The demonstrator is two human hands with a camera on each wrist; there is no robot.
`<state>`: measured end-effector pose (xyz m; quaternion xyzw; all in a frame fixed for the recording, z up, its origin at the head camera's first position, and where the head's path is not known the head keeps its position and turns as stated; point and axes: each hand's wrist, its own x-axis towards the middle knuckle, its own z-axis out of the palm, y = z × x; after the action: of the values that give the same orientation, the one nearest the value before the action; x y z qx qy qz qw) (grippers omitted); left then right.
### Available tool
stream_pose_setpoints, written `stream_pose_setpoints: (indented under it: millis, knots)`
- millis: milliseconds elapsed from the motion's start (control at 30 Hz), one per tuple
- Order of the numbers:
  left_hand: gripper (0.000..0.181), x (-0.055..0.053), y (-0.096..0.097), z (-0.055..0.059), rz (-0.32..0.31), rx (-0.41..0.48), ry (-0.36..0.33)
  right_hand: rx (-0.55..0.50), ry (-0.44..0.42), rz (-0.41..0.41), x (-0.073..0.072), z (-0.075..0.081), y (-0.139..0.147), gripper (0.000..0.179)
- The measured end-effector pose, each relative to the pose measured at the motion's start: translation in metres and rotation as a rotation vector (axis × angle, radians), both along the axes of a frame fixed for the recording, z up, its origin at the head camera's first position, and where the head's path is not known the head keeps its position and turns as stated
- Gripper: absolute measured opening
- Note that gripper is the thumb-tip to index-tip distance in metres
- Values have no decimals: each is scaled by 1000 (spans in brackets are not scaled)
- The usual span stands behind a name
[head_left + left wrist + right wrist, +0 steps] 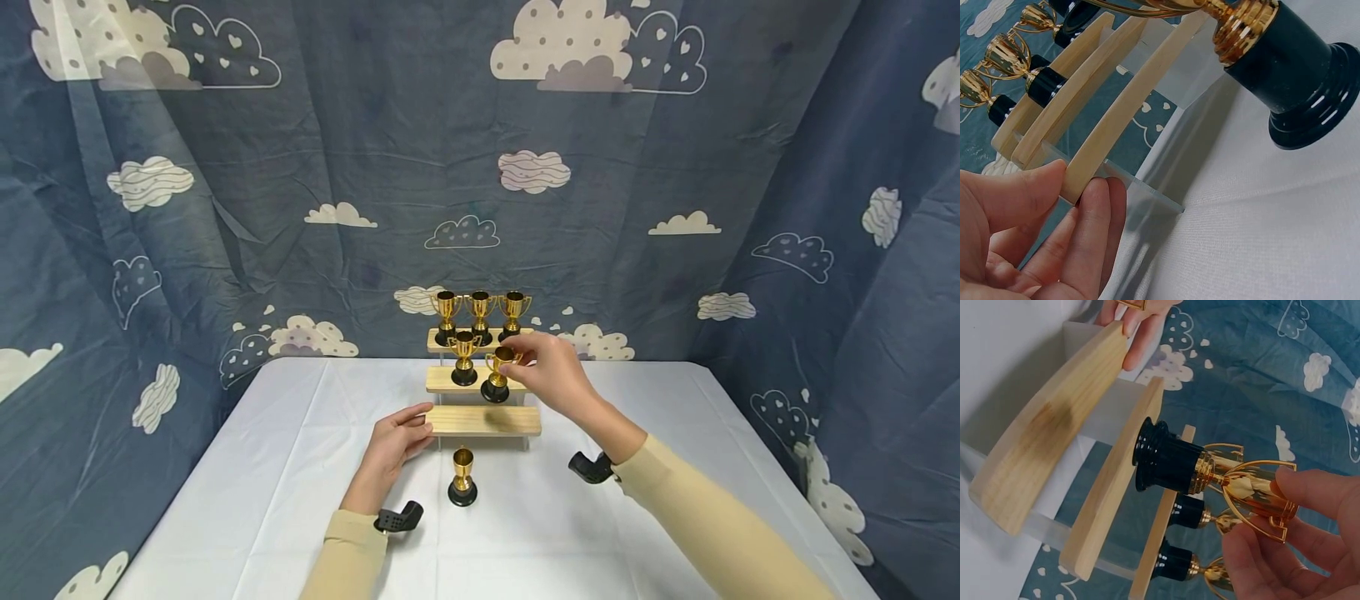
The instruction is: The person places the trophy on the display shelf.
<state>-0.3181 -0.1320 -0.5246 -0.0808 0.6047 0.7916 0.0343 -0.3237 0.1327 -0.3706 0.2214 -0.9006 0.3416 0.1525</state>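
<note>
A small gold trophy cup (pixel 495 390) with a black base is pinched by its cup in my right hand (pixel 558 375), between thumb and fingers. It is over the right part of the middle shelf (pixel 437 381) of a three-tier wooden stand; whether its base touches the wood I cannot tell. Another trophy (pixel 464 375) stands upright on that shelf, to its left. My left hand (pixel 390 446) grips the left end of the lowest shelf (pixel 483 422), thumb above and fingers below, as the left wrist view shows. In front of the stand, one trophy (pixel 462 483) stands upright on the table.
Three trophies stand in a row on the top shelf (pixel 431 340). Clear supports (pixel 1147 187) carry the planks. A white cloth covers the table (pixel 300 467). Behind it hangs a dark blue curtain (pixel 375 150) with cloud prints.
</note>
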Motion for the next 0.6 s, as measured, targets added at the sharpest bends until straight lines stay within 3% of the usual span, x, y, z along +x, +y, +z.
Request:
stream_pose_setpoints:
  millis: [600]
  knots:
    - [44, -2, -1, -3, 1, 1, -4, 10, -14, -45, -21, 5, -2, 32]
